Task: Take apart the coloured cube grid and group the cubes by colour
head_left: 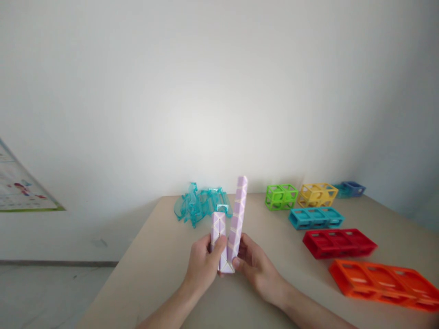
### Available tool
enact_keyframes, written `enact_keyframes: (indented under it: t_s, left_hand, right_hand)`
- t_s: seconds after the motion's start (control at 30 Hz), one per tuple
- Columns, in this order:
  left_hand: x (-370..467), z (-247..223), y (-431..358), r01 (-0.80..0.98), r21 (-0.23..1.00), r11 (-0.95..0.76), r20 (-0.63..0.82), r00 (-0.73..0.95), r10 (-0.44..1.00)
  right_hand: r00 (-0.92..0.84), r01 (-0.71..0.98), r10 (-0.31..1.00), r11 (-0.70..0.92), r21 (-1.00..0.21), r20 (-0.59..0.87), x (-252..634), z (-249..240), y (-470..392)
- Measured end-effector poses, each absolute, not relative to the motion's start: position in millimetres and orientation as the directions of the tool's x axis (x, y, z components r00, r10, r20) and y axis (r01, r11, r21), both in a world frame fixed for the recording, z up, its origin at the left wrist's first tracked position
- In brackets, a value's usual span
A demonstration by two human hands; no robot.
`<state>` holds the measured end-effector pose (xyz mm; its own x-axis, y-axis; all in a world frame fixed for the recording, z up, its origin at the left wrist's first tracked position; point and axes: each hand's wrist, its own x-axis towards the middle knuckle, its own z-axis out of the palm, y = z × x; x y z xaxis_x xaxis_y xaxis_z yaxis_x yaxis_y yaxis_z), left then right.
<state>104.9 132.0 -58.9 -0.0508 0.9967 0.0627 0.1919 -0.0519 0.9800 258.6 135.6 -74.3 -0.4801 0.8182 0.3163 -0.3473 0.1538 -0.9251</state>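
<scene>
Fingers on the left hand (202, 259) hold the short side of a bent lilac plastic block toy (239, 205), mid-clock over the beige worktop (154, 256). If the hands twist it different ways, it might pop apart at the bend. The right hand (259, 270) pinches the tall side; a loose thumb might let it swing. Its other fingertips hide behind. Toward four o'clock, an orange plastic window-like frame (382, 292) is blurry and cut off.

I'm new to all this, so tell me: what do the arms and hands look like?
They are a person's. The left hand and right hand wear no gloves, and no ring can be seen. The left forearm and right forearm narrow toward the hands, with no sleeve, watch or cable in view.
</scene>
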Motion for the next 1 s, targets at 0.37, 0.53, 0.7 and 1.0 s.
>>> enact_keyframes:
  t_s: [0.37, 0.53, 0.7, 1.0]
  left_hand:
    - [105.8, -61.0, 127.3, 0.171, 0.967, -0.189, 0.226, -0.226, 0.948]
    - [108.6, -62.5, 129.0, 0.024, 0.991, -0.13, 0.132, -0.232, 0.964]
    - [107.0, -65.0, 134.3, -0.107, 0.987, -0.117, 0.089, -0.244, 0.966]
    - [96.9, -61.3, 128.7, 0.053, 0.946, -0.321, 0.325, -0.225, 0.919]
  right_hand:
    - [-0.368, -0.391, 0.891, 0.111, -0.914, 0.265, 265.0, -68.7, 139.1]
    - [-0.375, -0.546, 0.9, -0.023, -0.838, 0.22, 264.1, -67.9, 142.3]
    - [-0.426, -0.618, 0.885, -0.133, -0.775, 0.188, 266.9, -64.1, 140.2]
    - [-0.415, -0.576, 0.908, -0.215, -0.789, 0.056, 262.5, -66.6, 138.8]
